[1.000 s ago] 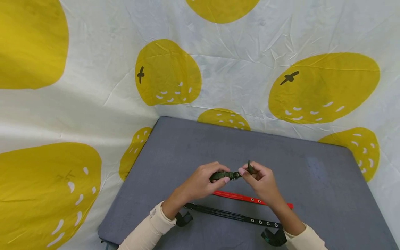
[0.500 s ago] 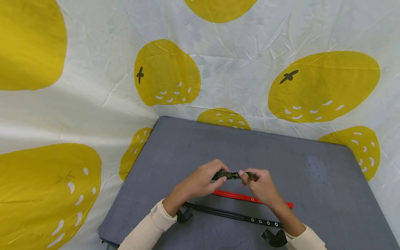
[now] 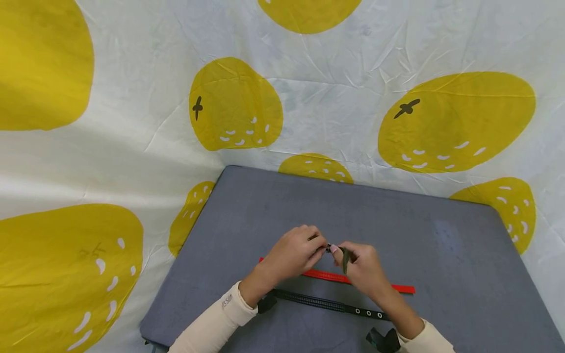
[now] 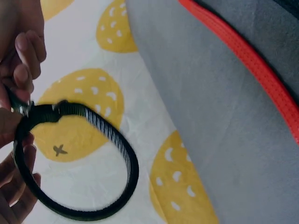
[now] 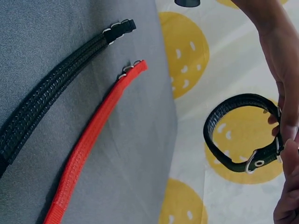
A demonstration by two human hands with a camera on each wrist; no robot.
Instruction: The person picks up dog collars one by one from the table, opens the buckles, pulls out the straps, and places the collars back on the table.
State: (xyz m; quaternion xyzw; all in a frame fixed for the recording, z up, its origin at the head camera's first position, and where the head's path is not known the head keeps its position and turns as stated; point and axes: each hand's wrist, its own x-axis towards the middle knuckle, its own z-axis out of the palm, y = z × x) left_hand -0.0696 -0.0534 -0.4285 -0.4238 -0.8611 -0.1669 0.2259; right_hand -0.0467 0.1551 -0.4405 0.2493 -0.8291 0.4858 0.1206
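A dark green collar (image 4: 133, 168) with a metal buckle hangs in a round loop between both hands, raised above the grey table. My left hand (image 3: 295, 252) pinches it at the buckle, which fingers mostly hide in the head view. Close beside it, my right hand (image 3: 365, 268) pinches the strap's free end, which bends downward past the thumb. In the right wrist view, a metal ring and an eyelet show on the collar (image 5: 210, 135) near the fingers. Below the hands lies a red collar (image 3: 328, 276), partly covered by them.
A black collar (image 3: 313, 300) with metal eyelets lies nearer me, roughly parallel to the red one. Dark straps (image 3: 383, 339) hang at my wrists. The grey padded table (image 3: 273, 201) meets a white curtain (image 3: 326, 113) with yellow fruit print behind and to the left.
The green collar's strap end stood up, then lay flat along the buckle, and now bends down in my right hand. My left hand has turned over the buckle, covering it.
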